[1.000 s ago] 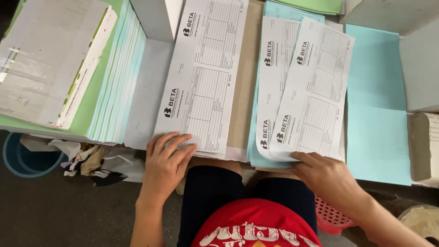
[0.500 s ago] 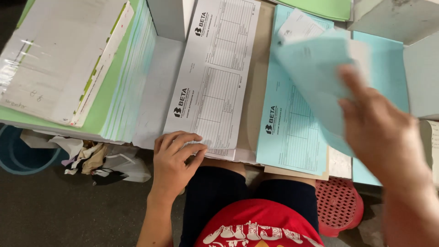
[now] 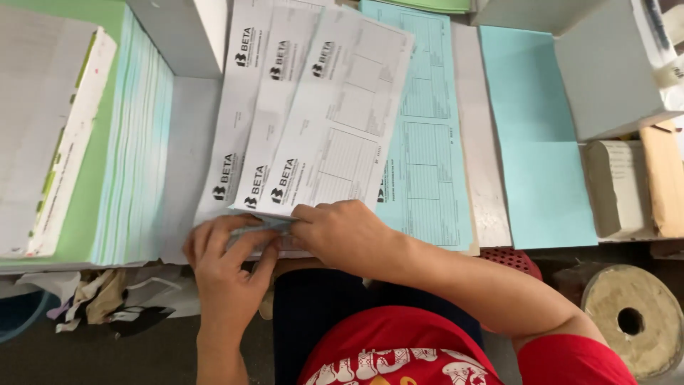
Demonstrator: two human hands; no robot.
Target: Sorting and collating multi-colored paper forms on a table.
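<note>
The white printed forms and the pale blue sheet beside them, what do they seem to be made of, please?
White printed forms: thin matte paper, apparently; they fan and bend under both hands. Pale blue sheet: probably similar thin tinted paper, lying flat without gloss.

A tall paper stack (image 3: 135,142) walls the left; bare blue sheets (image 3: 534,142) lie open rightward.

You have two hands in view, your left hand (image 3: 228,274) and your right hand (image 3: 345,235), both at the near edge of the white forms (image 3: 313,114); you can count three of those white sheets fanned out; beside them lies one printed blue form (image 3: 427,142); farther right you see one plain blue sheet (image 3: 534,142); at your left stands one tall stack of paper (image 3: 132,150); at the lower right sits one round roll (image 3: 630,321).
</note>
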